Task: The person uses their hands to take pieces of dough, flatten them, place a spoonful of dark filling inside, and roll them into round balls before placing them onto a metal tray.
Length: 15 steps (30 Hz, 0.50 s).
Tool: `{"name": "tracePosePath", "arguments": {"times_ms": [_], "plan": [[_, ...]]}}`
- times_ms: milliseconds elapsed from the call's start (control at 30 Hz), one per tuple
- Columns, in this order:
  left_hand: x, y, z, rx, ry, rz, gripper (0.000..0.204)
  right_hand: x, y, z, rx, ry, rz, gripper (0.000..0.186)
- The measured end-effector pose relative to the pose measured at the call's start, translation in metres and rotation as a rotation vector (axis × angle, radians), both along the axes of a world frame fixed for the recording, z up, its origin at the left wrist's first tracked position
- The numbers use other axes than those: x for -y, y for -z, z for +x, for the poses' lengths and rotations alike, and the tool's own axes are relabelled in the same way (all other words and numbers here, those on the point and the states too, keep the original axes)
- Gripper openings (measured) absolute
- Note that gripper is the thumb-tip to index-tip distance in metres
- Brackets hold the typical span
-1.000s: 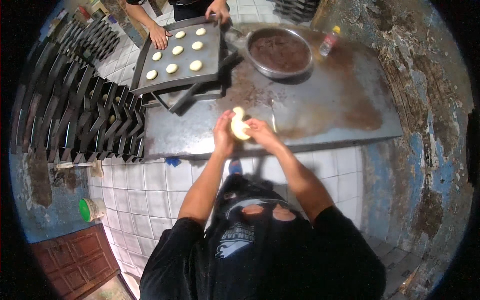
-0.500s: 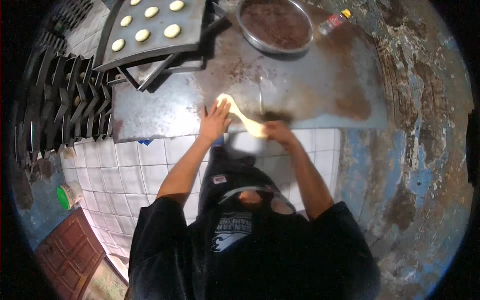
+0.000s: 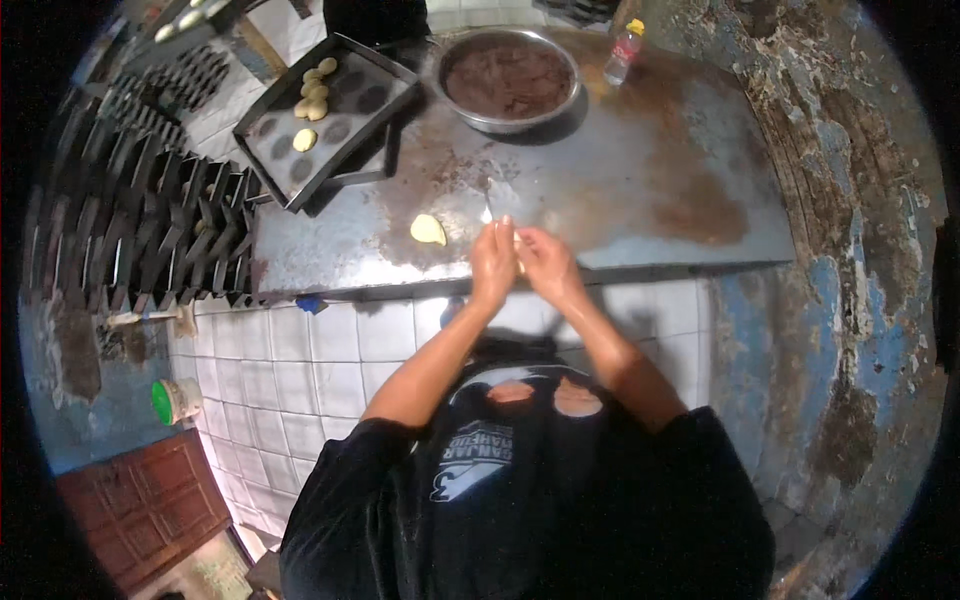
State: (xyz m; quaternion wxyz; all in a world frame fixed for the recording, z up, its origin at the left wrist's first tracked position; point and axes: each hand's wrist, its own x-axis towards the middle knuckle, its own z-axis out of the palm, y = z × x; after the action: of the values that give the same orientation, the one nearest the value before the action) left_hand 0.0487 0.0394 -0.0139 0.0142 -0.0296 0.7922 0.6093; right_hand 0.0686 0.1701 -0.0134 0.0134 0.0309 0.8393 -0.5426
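Observation:
My left hand point(image 3: 491, 265) and my right hand point(image 3: 549, 266) are close together above the front edge of the metal table point(image 3: 640, 215). Between them a sliver of pale dough point(image 3: 519, 241) shows, mostly hidden by the fingers. The left fingers point away from me, pressed together, while the right fingers curl in against them. A flattened yellowish lump of dough point(image 3: 428, 230) with a small pointed tail lies on the table, left of my hands. Just beyond my fingertips is a thin, knife-like tool point(image 3: 489, 205).
A round metal bowl point(image 3: 482, 121) of dark brown filling stands at the back. Right of it is a clear bottle with a yellow cap point(image 3: 621, 55). A black baking tray point(image 3: 350, 158) with several dough rounds sits at the far left, beside stacked trays point(image 3: 165, 235).
The dough strip stretched between my hands is gone; a lump now lies on the table and my hands have come together. A different, tilted tray shows at the far left.

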Motion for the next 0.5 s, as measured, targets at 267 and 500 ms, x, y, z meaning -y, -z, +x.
{"name": "tracePosePath", "arguments": {"times_ms": [267, 500], "plan": [[-0.022, 0.002, 0.004, -0.112, -0.148, 0.140, 0.037, -0.023, -0.044, 0.017, 0.209, -0.116, -0.791, 0.031], [-0.016, 0.001, 0.022, -0.071, -0.174, 0.013, 0.036, -0.020, -0.010, 0.012, -0.082, -0.166, -0.453, 0.025]]}}
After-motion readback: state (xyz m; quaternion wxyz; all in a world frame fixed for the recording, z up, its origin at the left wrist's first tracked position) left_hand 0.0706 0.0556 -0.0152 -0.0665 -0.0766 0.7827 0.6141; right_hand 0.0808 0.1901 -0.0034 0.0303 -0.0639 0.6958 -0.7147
